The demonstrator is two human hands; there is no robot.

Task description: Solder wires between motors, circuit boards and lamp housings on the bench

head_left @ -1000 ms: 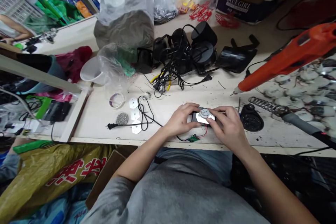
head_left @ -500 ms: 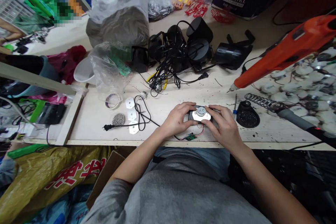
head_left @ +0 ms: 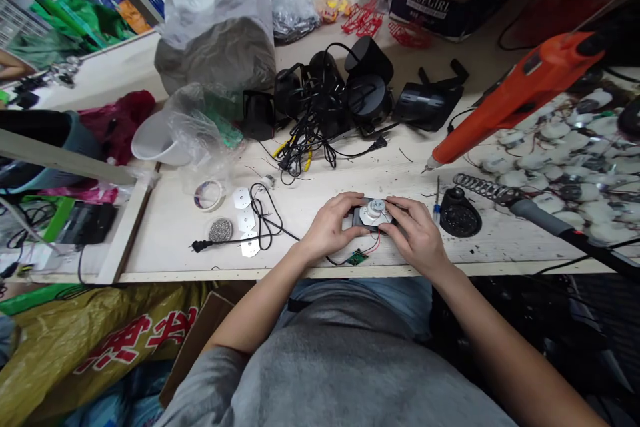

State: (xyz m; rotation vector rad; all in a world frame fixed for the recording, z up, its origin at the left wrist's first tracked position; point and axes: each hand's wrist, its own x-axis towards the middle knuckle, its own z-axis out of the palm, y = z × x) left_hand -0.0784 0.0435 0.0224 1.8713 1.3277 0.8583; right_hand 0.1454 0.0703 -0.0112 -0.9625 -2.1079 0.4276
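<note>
Silver-topped part (head_left: 376, 215) — fingers (head_left: 351, 197) at both ends | bench edge (head_left: 175, 276) near | room beyond

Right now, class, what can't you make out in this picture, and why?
Dark case, head view: edges partly hidden by the left hand and right hand.
Green circuit board, head view: any markings too small to read.
Another person's arm, head view: cut off by the left edge.

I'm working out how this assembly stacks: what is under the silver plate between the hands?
Past the silver plate's left edge, a dark casing shows. The plate, left hand and right hand cover the rest.
</note>
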